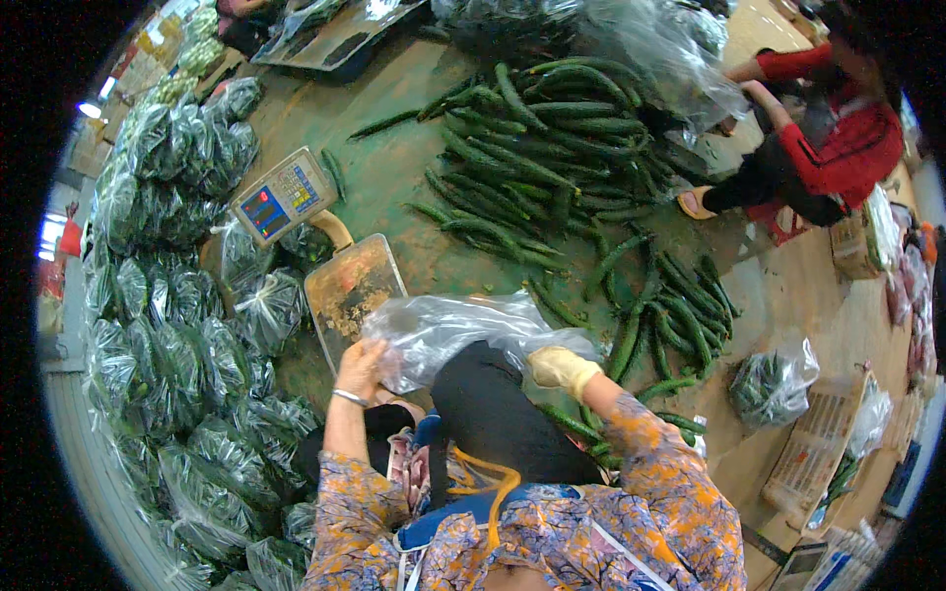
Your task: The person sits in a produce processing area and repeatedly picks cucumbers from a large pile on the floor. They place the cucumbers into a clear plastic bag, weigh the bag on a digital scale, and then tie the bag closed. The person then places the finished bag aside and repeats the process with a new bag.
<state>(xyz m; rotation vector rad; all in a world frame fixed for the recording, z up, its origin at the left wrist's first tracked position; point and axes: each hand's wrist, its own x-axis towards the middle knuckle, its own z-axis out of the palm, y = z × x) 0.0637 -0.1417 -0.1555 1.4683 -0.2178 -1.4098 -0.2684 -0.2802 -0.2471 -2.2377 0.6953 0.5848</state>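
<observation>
A clear plastic bag (465, 325) is stretched sideways above my knees, and no cucumbers show inside it. Bare but for a bracelet at the wrist, my left hand (362, 367) grips one end. My right hand (563, 369), in a pale glove, holds the other end. Just past my left hand stands a digital platform scale with a worn, stained pan (355, 284) and a lit display head (284, 193). Long dark green cucumbers (547, 148) lie in a large heap on the floor ahead. A smaller group of cucumbers (676, 310) lies beyond my right hand.
Filled, tied plastic bags (162, 347) are stacked along the left. A person in a red top (835, 140) sits at the upper right, handling a large plastic sheet or bag (665, 66). At right are a filled bag (772, 388) and a plastic crate (817, 451).
</observation>
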